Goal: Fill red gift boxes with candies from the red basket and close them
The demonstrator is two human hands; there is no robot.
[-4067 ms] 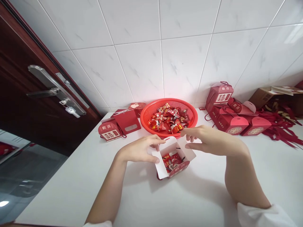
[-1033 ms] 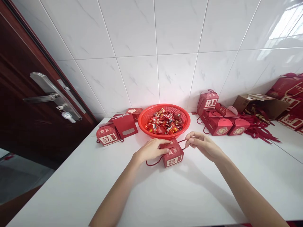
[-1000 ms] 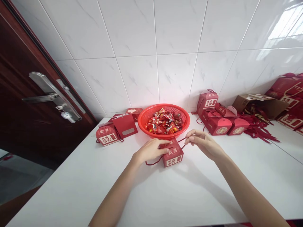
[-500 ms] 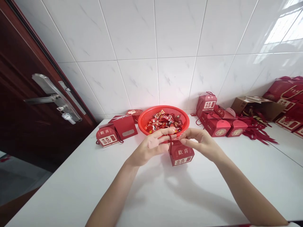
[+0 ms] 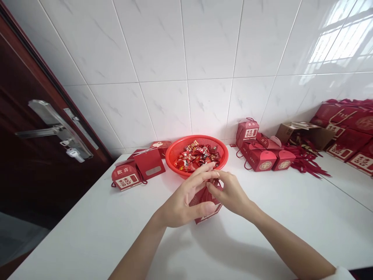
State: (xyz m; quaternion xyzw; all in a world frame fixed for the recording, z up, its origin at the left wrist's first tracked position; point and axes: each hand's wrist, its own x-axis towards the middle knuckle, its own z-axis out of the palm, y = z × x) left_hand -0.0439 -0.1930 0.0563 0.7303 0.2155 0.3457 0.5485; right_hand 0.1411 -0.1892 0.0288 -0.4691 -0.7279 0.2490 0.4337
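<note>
A small red gift box with pale lettering stands on the white table, in front of the candy basket and largely covered by both hands. My left hand is at the box's left side, thumb apart from the stretched fingers, whose tips reach over the top. My right hand is at the top right of the box, with thumb and fingertips pinched at its top, where a bit of dark red cord shows. What exactly the pinch holds is too small to make out.
Behind the hands, a red basket holds wrapped candies. Red boxes stand at the left; more boxes, dark red ribbons, an open carton and red bags are at the right. A door is far left.
The view has shifted. My right hand has closed in on the box top beside my left fingers. My left thumb has dropped lower, and the box appears turned and lower left.
</note>
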